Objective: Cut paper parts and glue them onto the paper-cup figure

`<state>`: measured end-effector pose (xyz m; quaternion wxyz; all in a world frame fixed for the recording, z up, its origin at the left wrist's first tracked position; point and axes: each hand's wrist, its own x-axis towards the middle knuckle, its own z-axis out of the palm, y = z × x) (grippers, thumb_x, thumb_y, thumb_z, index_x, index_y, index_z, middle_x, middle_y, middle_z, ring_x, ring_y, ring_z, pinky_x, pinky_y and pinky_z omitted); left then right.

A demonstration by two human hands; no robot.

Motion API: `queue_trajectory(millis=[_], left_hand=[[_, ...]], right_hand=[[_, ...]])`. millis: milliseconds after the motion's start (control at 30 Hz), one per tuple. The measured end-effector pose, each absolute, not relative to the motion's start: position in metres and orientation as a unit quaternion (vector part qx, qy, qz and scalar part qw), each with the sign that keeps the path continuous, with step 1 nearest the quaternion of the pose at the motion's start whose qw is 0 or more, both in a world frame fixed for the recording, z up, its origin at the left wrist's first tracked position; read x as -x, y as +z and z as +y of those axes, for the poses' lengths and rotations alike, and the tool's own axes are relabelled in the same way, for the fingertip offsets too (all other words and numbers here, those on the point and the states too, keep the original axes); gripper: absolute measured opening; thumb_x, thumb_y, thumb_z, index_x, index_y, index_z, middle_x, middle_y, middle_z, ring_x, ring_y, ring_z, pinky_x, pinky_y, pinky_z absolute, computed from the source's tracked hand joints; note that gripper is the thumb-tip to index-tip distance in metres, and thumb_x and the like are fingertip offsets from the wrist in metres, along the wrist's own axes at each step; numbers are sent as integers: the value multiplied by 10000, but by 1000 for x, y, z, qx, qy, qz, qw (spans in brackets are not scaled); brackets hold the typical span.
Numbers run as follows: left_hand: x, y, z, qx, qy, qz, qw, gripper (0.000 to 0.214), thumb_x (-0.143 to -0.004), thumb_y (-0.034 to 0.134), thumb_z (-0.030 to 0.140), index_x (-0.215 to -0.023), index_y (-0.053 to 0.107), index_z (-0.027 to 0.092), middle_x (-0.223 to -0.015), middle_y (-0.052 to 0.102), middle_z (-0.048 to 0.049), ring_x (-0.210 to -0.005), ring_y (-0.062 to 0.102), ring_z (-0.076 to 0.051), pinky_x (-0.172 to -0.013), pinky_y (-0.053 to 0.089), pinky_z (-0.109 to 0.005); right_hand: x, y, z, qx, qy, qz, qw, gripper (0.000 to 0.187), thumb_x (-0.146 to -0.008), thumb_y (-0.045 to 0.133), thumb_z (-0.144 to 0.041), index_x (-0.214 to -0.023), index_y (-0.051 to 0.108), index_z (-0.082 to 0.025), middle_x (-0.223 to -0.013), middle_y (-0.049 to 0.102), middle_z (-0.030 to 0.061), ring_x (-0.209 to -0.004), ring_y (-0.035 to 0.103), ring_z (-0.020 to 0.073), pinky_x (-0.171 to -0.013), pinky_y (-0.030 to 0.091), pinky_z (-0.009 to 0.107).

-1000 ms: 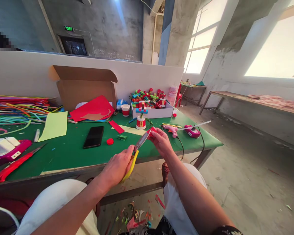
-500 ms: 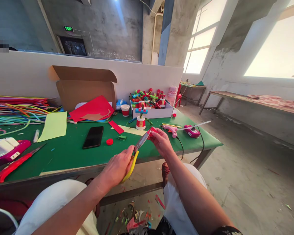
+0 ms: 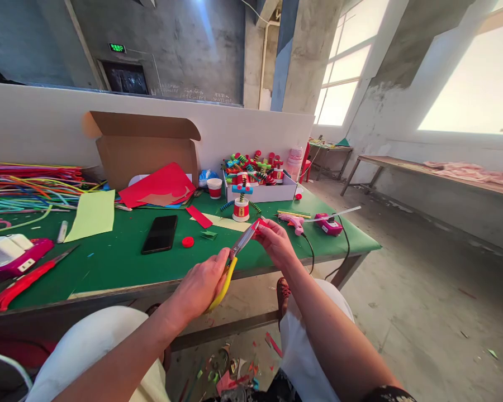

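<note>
My left hand point(image 3: 201, 286) grips the yellow handles of a pair of scissors point(image 3: 232, 262), whose blades point up and to the right. Their tips meet a small red paper piece point(image 3: 259, 224) pinched in my right hand point(image 3: 276, 243). Both hands hover over the near edge of the green table point(image 3: 121, 262), above my knees in white trousers. A small red and white figure with a blue top point(image 3: 241, 202) stands on the table just beyond the hands.
A black phone point(image 3: 160, 234), a red cap point(image 3: 188, 242), red paper sheets point(image 3: 161, 187), a pink glue gun point(image 3: 294, 223), an open cardboard box point(image 3: 145, 145) and a white box of figures point(image 3: 260, 178) lie on the table. Pipe cleaners point(image 3: 29, 187) pile at left. Scraps litter the floor.
</note>
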<state>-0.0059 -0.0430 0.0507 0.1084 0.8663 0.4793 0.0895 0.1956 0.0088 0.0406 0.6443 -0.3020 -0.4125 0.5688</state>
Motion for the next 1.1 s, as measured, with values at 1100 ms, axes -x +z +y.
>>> queue_trajectory(millis=[1100], left_hand=[[7, 54, -44, -867, 83, 480, 102, 339, -911, 339, 170, -1248, 369, 189, -974, 659, -104, -787, 669, -242, -610, 425, -294]], right_hand=[[-200, 40, 8, 306, 577, -434, 621, 267, -603, 849, -381, -701, 684, -195, -714, 674, -9, -650, 602, 107, -716, 511, 270]])
